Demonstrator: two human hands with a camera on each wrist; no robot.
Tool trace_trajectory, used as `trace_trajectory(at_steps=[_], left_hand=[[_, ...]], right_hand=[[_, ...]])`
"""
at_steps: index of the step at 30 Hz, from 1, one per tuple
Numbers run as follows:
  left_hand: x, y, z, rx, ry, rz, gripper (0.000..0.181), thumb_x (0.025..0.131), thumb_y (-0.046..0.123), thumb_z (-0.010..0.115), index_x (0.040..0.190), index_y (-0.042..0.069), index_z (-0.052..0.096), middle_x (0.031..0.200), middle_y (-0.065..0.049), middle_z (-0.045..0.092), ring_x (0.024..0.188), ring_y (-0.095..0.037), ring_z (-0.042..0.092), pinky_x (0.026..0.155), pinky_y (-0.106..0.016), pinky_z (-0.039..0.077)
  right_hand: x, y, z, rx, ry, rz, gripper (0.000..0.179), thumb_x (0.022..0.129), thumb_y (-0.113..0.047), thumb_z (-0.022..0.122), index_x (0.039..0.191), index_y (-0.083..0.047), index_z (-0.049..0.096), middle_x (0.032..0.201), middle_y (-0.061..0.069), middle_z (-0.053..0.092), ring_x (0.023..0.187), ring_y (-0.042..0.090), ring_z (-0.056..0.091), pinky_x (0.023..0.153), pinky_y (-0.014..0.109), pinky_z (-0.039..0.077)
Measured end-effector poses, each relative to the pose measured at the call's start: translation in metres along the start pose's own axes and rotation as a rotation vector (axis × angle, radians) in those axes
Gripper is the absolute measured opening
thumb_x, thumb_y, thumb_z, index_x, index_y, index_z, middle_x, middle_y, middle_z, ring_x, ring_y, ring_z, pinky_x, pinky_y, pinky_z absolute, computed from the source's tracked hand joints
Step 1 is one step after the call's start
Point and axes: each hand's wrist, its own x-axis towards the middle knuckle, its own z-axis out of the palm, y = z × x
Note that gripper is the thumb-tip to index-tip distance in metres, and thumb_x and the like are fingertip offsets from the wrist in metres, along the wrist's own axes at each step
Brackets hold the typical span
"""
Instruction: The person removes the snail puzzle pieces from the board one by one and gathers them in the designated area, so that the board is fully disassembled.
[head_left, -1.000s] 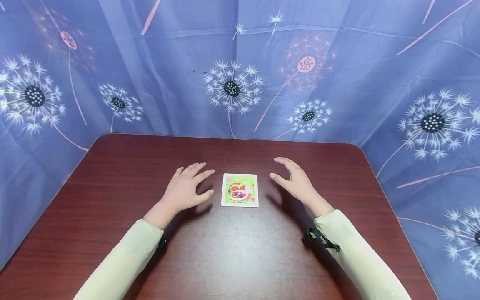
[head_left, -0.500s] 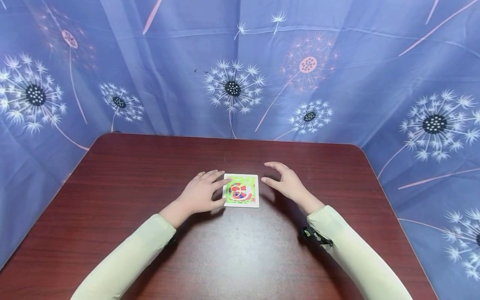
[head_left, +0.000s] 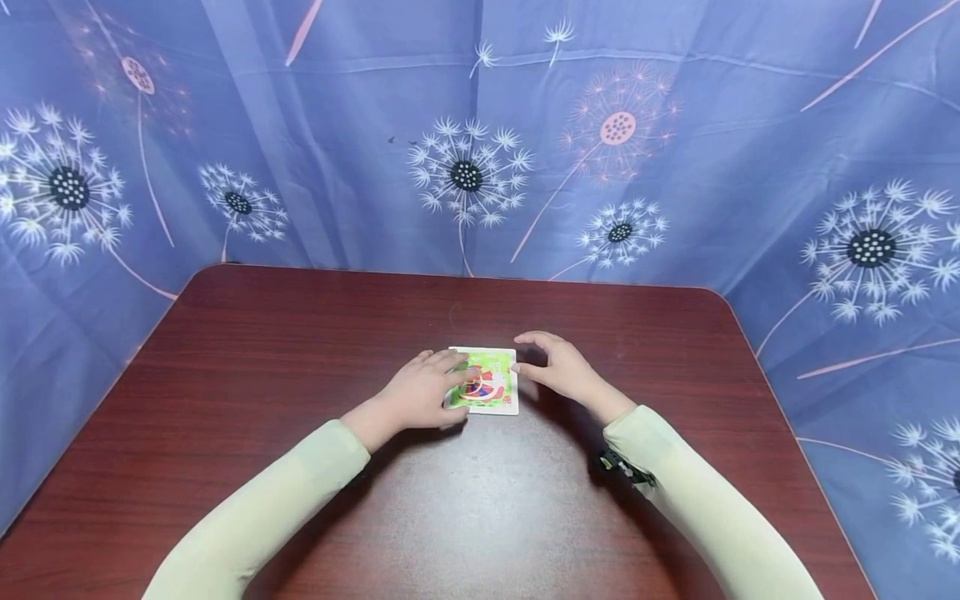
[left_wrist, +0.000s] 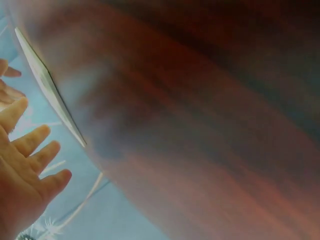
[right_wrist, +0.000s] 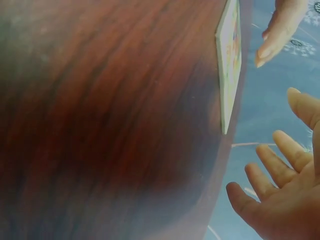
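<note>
A flat square picture board (head_left: 492, 398) with a white border and a green, red and blue design lies on the table; seen edge-on, the board (left_wrist: 50, 90) is thin in the left wrist view. My left hand (head_left: 422, 393) hovers at its left side, fingers spread and overlapping its left part in the head view. Across from it, my right hand (head_left: 567, 368) has its thumb tip right at the board's right edge, its fingers loosely bent. In the right wrist view, a gap shows between the right fingers (right_wrist: 270, 172) and the board (right_wrist: 230, 70).
The dark red wooden table (head_left: 300, 333) has rounded far corners. Behind it and along both sides hangs a blue curtain (head_left: 337, 167) with dandelion prints. A black band (head_left: 626, 468) sits at the right sleeve's cuff.
Both hands have moved inward toward the board, the left to the right until it overlaps the board, the right to the left up to its edge. The board has stayed in place.
</note>
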Motion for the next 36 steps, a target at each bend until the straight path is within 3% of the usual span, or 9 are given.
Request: trace_trajectory(at_steps=[7,16,36], left_hand=[[0.010,0.006,0.005,-0.013,-0.039,0.022,0.063,0.089,0.047,0.066,0.147,0.023,0.056,0.155,-0.011,0.053,0.148,-0.033,0.045,0.120,-0.060,0.037],[0.015,0.009,0.008,-0.041,-0.099,0.001,0.065,0.091,0.048,0.063,0.150,0.024,0.053,0.159,-0.011,0.048,0.152,-0.034,0.040,0.122,-0.059,0.036],[0.017,0.010,0.007,-0.038,-0.123,-0.001,0.064,0.092,0.047,0.065,0.150,0.021,0.054,0.160,-0.014,0.047,0.149,-0.034,0.044,0.118,-0.052,0.043]], right_hand=[[0.007,0.000,0.006,-0.029,-0.059,-0.013,0.050,0.094,-0.023,0.072,0.138,-0.003,0.061,0.142,0.019,0.063,0.136,0.037,0.057,0.114,0.055,0.045],[0.012,-0.001,0.011,-0.070,-0.118,-0.027,0.046,0.095,-0.021,0.069,0.136,-0.002,0.061,0.139,0.019,0.065,0.136,0.037,0.057,0.114,0.053,0.045],[0.016,-0.004,0.013,-0.187,-0.129,-0.064,0.040,0.097,-0.020,0.064,0.133,-0.002,0.065,0.132,0.018,0.070,0.130,0.037,0.062,0.112,0.051,0.048]])
